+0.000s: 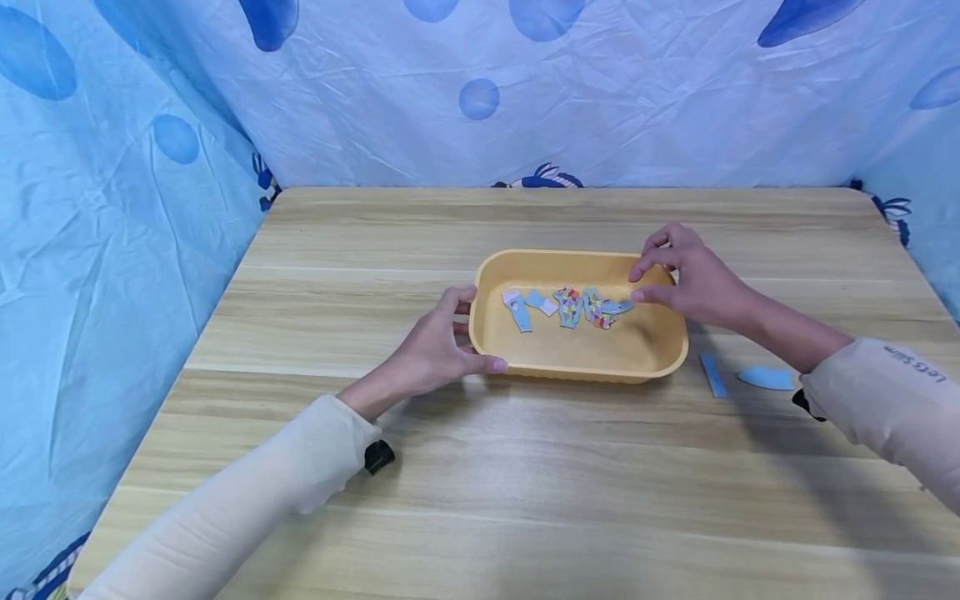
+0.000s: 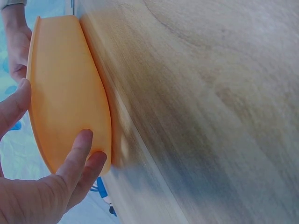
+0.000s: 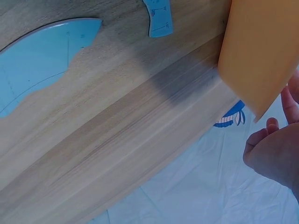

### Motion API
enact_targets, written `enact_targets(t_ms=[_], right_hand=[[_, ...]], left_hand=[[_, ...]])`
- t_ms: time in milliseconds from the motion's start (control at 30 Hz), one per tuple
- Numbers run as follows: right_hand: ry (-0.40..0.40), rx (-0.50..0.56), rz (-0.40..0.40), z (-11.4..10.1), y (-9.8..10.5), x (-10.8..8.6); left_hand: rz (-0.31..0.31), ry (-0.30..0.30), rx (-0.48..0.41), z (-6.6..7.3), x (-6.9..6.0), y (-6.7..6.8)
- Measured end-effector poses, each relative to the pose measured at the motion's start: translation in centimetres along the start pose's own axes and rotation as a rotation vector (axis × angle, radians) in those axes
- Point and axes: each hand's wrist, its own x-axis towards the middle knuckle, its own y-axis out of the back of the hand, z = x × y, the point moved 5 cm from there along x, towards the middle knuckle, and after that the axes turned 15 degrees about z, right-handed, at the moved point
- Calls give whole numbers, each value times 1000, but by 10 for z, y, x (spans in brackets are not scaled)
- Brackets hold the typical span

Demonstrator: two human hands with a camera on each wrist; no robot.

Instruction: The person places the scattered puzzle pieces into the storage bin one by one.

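Partway along, judging by the split: five in, two out. Done as far as visible: five printed pieces (image 1: 567, 307) inside the yellow tray (image 1: 562, 372), in a loose row across its floor. Left: a narrow blue piece (image 1: 712, 376) and a wide curved piece (image 1: 765, 378), both on the wooden table (image 1: 450, 517) to the right of the tray, apart from each other; in the right wrist view, thin lines on both. Not yet together with the five. No assembled picture in sight; among the five, mostly gaps, except at the right end: fourth piece (image 1: 597, 310) and fifth piece (image 1: 619, 307) right up against each other, touching or overlapping, cannot tell which. Tray upright, flat on the table near the middle. Gripped at its left end with the left hand (image 1: 438, 342): thumb at the near rim, fingers (image 2: 79, 149) against the outer wall. Over the tray's right end, the right hand (image 1: 686, 279), with thumb and forefinger bent and apart, nothing visible between them; thumb tip just beside the fifth piece, contact unclear. Too far from both table pieces to be touching either. Behind the table, blue patterned cloth (image 1: 360, 100).
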Motion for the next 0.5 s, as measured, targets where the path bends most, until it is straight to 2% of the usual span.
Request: enact_targets(t_ms=[267,500], right_hand=[[-35,-15,-8,0,6,-3],[-59,-7,-9,5,11,-6]], left_hand=[[9,13,30,1,0,0],[9,10,22,1,0,0]])
